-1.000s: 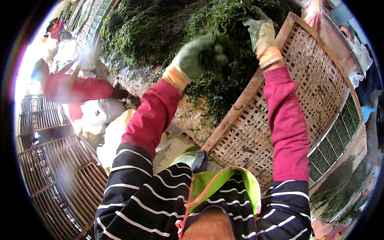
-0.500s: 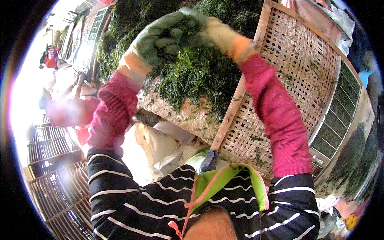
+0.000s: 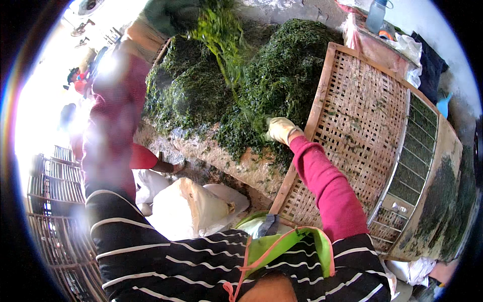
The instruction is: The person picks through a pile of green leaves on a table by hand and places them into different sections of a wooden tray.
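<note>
A large heap of wet dark-green seaweed (image 3: 201,95) lies in front of me on a stone-like slab (image 3: 216,151). My left hand (image 3: 173,17), in a green glove, is raised at the far left side of the heap, blurred and partly cut off by the upper edge. Bright green strands of seaweed (image 3: 214,38) hang beside it, and it appears closed on them. At the heap's near right side is my right hand (image 3: 279,130), in a glove with a pale cuff. Its fingers are sunk among the seaweed and blend with it.
To the right leans a wooden-framed woven bamboo screen (image 3: 370,116) with green scraps on it, beside a gridded frame (image 3: 415,151) of dark green. White sacks (image 3: 183,209) stand near my body. Slatted racks (image 3: 60,196) are at left. A blue bottle (image 3: 376,16) stands at the back right.
My hands were together above the heap and are now apart. The left has moved up and left with the strands; the right has come down to the heap's near right side.
</note>
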Available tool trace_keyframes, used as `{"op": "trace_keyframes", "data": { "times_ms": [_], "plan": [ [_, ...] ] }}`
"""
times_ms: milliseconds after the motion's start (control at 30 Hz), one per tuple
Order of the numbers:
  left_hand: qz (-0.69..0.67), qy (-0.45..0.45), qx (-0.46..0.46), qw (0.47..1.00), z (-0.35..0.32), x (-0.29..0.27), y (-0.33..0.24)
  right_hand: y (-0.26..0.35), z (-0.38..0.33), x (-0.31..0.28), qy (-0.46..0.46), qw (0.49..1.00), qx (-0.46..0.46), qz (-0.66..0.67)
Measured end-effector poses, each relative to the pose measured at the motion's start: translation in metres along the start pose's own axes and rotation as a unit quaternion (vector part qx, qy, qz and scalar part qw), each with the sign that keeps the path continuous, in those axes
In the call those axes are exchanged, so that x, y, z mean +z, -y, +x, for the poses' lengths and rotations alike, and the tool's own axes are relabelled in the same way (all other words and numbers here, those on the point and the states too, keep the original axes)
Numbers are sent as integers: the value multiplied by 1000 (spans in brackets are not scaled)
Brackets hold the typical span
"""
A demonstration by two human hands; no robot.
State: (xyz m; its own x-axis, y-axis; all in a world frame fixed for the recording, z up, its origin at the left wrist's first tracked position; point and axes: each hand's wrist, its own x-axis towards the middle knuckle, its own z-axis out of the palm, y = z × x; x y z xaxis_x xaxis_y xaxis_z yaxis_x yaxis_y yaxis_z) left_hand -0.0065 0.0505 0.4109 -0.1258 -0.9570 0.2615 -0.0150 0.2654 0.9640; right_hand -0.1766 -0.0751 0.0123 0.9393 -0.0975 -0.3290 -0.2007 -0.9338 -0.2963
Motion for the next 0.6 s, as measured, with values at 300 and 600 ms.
{"op": "trace_keyframes", "data": {
  "times_ms": [300, 600],
  "plan": [
    [51, -168, -215, 961, -36, 169, 182, 12, -161, 9, 39, 278, -233, 931],
    [-37, 1, -416, 909, -27, 409, 292, -59, -330, 156, -300, 83, -199, 929]
  ]
}}
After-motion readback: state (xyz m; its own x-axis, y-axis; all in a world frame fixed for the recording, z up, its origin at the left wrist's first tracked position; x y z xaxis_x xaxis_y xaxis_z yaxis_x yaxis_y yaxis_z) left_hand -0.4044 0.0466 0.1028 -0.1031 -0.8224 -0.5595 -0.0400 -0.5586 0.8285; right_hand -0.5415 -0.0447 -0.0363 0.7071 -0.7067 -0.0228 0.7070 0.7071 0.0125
